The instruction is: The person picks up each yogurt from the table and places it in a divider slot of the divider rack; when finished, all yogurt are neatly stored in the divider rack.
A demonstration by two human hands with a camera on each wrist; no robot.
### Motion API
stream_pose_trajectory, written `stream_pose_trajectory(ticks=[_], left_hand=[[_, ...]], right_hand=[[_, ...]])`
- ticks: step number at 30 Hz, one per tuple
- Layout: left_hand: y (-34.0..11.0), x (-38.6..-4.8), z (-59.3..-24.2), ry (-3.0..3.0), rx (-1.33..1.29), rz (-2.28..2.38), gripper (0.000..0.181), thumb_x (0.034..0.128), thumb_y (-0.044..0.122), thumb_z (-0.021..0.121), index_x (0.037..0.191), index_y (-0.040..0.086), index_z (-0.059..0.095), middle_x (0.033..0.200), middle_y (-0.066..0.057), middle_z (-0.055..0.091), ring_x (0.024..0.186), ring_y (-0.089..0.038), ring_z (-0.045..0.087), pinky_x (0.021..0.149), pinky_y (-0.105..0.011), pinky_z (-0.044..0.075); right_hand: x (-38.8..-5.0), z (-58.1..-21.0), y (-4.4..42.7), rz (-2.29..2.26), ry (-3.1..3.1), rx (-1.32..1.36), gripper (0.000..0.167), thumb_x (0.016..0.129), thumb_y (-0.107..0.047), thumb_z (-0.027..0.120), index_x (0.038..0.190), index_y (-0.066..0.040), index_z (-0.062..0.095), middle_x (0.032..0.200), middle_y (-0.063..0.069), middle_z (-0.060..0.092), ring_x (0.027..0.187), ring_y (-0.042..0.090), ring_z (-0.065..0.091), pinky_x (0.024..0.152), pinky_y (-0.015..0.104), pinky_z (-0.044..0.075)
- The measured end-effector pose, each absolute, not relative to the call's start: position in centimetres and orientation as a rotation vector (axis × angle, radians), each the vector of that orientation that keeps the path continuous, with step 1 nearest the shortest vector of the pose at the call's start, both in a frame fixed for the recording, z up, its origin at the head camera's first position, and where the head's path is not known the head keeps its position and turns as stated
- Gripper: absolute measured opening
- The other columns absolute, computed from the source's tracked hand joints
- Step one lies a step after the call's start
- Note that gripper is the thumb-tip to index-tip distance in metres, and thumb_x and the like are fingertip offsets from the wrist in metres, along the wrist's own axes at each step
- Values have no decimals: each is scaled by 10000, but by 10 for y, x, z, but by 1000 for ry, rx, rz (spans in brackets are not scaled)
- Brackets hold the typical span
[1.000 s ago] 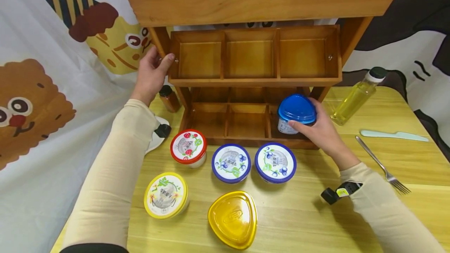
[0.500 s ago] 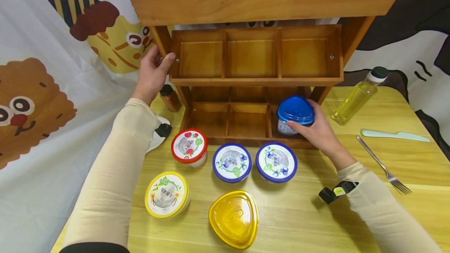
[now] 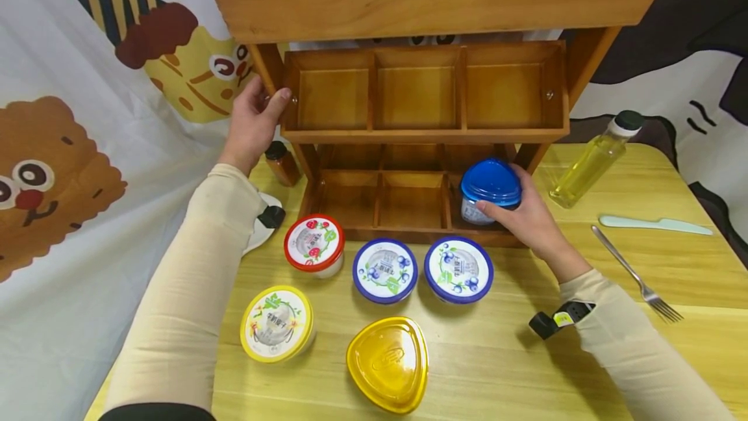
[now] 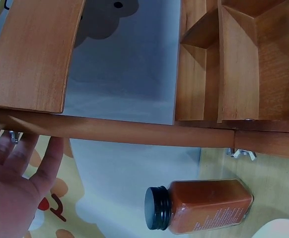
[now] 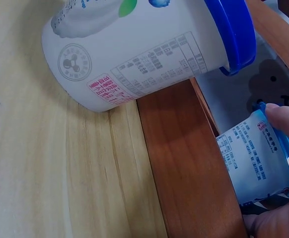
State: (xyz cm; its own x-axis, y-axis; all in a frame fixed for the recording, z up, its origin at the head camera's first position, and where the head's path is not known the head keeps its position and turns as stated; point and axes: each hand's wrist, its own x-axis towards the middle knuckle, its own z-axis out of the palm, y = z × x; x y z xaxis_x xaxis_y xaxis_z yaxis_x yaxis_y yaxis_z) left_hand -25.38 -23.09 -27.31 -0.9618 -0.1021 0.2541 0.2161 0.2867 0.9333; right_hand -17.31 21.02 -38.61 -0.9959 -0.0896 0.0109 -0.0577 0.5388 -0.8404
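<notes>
While the left hand grips the left side of the wooden rack, a yellow-rimmed tub, red-rimmed tub, amber container and two blue-rimmed tubs stand outside it, seemingly left to shelve. The right hand holds a blue-lidded tub in the bottom right compartment; whether it rests there is hard to tell. Pale wood grain covers the table, and printed cloth hangs around.
</notes>
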Motion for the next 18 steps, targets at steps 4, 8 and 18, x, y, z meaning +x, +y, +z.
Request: stream_pose_trajectory(ticks=[4, 8, 18], left_hand=[[-231, -254, -274, -2299, -100, -1730, 355, 975, 305, 610, 1305, 190, 550, 1188, 25, 605, 1055, -99, 579, 868, -229, 482], [-232, -254, -274, -2312, -93, -1719, 386, 975, 324, 607, 1332, 195, 540, 1230, 3, 603, 1080, -106, 578, 899, -247, 484], [-231, -253, -271, -2326, -85, -1718, 391, 979, 332, 598, 1341, 198, 533, 1263, -6, 595, 1120, -117, 576, 936, -274, 488]], right_hand=[[-173, -386, 210, -1516, 2718, -136, 1035, 893, -391, 722, 1581, -106, 2, 1590, 282, 156, 1422, 510, 233, 1105, 696, 237], [-171, -384, 211, -1519, 2727, -128, 1036, 895, -408, 715, 1584, -123, -4, 1608, 266, 126, 1441, 496, 207, 1106, 695, 231], [-164, -371, 218, -1541, 2729, -122, 1011, 899, -402, 714, 1584, -132, 20, 1615, 224, 163, 1454, 477, 223, 1133, 630, 251]])
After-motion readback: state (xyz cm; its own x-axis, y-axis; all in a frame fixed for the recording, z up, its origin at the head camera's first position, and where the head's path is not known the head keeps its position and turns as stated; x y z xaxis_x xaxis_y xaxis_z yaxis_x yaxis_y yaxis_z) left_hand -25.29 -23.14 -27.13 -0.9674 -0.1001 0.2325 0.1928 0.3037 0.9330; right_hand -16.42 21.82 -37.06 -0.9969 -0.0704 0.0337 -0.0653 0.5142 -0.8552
